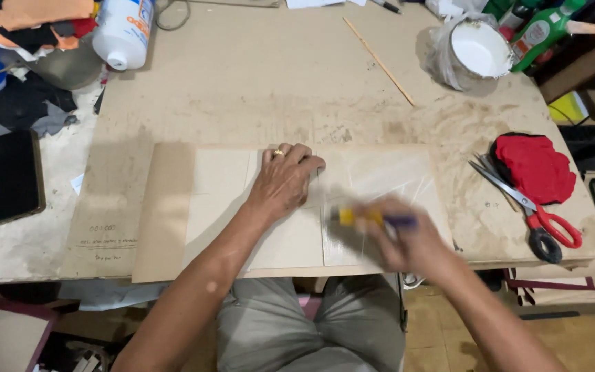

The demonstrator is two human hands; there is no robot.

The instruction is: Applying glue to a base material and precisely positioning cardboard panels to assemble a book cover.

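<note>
Mid-cut, by the look of it: pale card sheet [277, 227] at lower centre, pinned flat by left hand [285, 180]; right hand [397, 238] (blurred) closed round yellow-handled knife [370, 219]. Calls next for steady pressure, straight pull. Scissors [528, 207] at right.

Scissors [533, 210], red cloth [535, 167], phone [13, 176], white bowl [480, 49].

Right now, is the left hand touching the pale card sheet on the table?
Touching. The head view shows the left hand pressed palm down on the pale card sheet, fingers spread flat with no gap beneath, while the blurred right hand holds a yellow-handled tool.
</note>
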